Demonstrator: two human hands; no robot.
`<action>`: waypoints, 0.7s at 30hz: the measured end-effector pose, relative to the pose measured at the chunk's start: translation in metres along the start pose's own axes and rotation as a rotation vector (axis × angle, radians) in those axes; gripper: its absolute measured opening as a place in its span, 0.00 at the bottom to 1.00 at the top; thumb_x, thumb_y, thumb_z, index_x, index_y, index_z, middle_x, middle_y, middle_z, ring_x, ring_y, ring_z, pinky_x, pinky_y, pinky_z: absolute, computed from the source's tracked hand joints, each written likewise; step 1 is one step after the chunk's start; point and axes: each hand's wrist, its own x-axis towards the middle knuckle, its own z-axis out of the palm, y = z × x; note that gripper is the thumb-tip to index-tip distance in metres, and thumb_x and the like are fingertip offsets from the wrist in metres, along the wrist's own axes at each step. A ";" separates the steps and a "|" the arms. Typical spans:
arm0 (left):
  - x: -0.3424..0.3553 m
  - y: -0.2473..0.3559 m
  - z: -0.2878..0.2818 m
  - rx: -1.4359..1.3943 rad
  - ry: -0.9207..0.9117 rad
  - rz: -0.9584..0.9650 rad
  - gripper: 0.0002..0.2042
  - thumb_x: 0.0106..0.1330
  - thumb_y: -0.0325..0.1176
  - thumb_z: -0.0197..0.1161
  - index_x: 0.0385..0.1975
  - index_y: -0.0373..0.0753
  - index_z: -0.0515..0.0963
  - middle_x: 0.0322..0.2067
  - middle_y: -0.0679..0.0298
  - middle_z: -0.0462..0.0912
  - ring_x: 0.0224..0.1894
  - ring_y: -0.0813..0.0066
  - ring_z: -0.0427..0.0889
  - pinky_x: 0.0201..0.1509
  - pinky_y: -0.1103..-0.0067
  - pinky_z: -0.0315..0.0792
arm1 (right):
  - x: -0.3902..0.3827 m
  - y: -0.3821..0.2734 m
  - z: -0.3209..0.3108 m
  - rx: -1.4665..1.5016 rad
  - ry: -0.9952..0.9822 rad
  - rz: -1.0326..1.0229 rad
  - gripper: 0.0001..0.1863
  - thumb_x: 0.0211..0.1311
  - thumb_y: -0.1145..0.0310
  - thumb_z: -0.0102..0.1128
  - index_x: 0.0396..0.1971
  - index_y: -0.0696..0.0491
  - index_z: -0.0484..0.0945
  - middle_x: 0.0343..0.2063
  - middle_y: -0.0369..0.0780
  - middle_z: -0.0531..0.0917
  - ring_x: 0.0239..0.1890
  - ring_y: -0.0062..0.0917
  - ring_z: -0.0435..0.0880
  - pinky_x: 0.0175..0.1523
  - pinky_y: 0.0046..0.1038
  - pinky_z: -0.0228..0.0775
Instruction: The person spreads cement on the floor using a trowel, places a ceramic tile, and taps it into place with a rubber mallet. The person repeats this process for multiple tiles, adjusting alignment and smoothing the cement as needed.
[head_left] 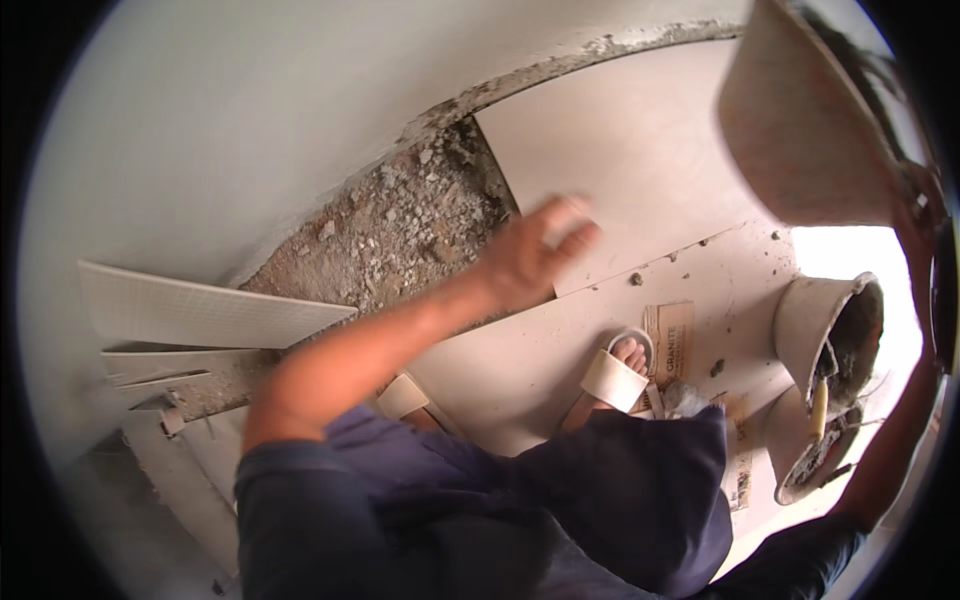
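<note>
My left hand (545, 250) is stretched forward over the near-left corner of a large pale floor tile (630, 150). It is blurred, but the thumb stands apart from loosely curled fingers, and nothing shows between them. At the far right, my right hand (915, 205) grips the rim of a pale bucket (800, 125), raised and tipped on its side above the floor. Dark residue coats that rim; most of the bucket's inside is turned from view. Left of the tile lies a bed of rubble and gravel (400, 220) along the wall.
Two more mortar-crusted buckets (815, 320) lie to the right, a yellow-handled tool (820, 405) at their mouths. Cut tile pieces (200, 305) rest at the left. Flattened cardboard (670, 335) and mortar crumbs (637, 279) lie near my sandalled foot (615, 375). A pale wall (250, 110) borders the rubble.
</note>
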 end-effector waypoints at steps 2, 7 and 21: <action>-0.044 0.012 -0.056 -0.105 0.142 0.119 0.42 0.69 0.68 0.34 0.67 0.35 0.60 0.69 0.48 0.56 0.72 0.54 0.55 0.71 0.58 0.52 | 0.005 -0.064 0.015 0.206 -0.004 0.028 0.10 0.56 0.73 0.60 0.39 0.57 0.79 0.34 0.40 0.82 0.31 0.22 0.80 0.31 0.25 0.68; -0.123 0.013 -0.096 -0.434 0.180 -0.096 0.54 0.57 0.79 0.21 0.73 0.38 0.34 0.74 0.48 0.35 0.75 0.52 0.34 0.74 0.53 0.31 | 0.005 -0.226 0.089 0.375 -0.026 -0.631 0.13 0.50 0.78 0.64 0.38 0.55 0.78 0.32 0.39 0.79 0.26 0.21 0.78 0.27 0.27 0.74; -0.186 -0.127 -0.136 -0.191 0.564 -0.117 0.36 0.75 0.55 0.39 0.70 0.28 0.48 0.66 0.43 0.59 0.68 0.54 0.60 0.71 0.68 0.54 | -0.125 -0.367 0.138 0.639 -0.496 -0.632 0.19 0.61 0.61 0.60 0.47 0.56 0.75 0.39 0.44 0.79 0.28 0.33 0.84 0.28 0.32 0.78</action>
